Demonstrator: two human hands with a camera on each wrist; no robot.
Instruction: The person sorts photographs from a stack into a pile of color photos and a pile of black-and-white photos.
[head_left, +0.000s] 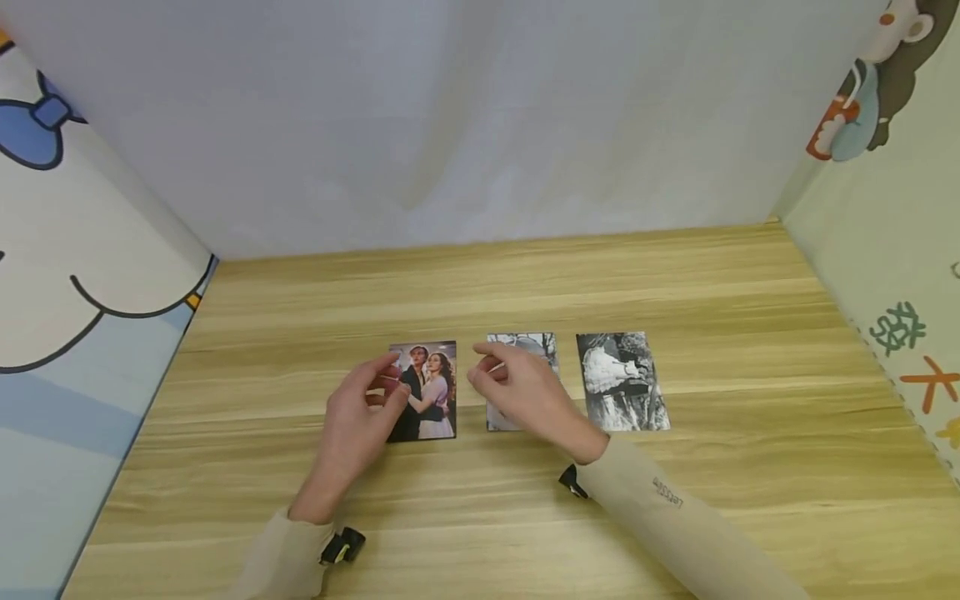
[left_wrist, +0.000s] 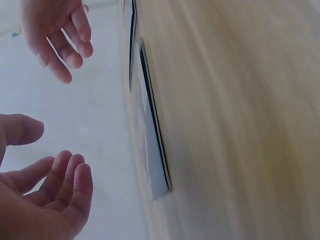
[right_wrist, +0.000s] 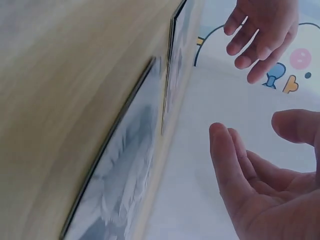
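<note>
A colour photo card (head_left: 431, 392) of a couple lies on the wooden table to the left. My left hand (head_left: 360, 417) hovers over its left side, fingers loosely bent and nothing in them. Seen edge-on in the left wrist view, the near card pile (left_wrist: 152, 130) shows several thin layers. In the middle is a black-and-white photo card (head_left: 498, 419), mostly hidden under my right hand (head_left: 528, 392). That hand floats above it, thumb and fingers apart in the right wrist view. A third, black-and-white photo card (head_left: 621, 379) of a pale dress lies to the right.
The wood-grain table (head_left: 480, 517) runs back to a pale wall (head_left: 337, 125). Cartoon-printed panels stand at the left (head_left: 97, 233) and right (head_left: 885, 250). Dark wrist devices (head_left: 343, 546) sit by both sleeves.
</note>
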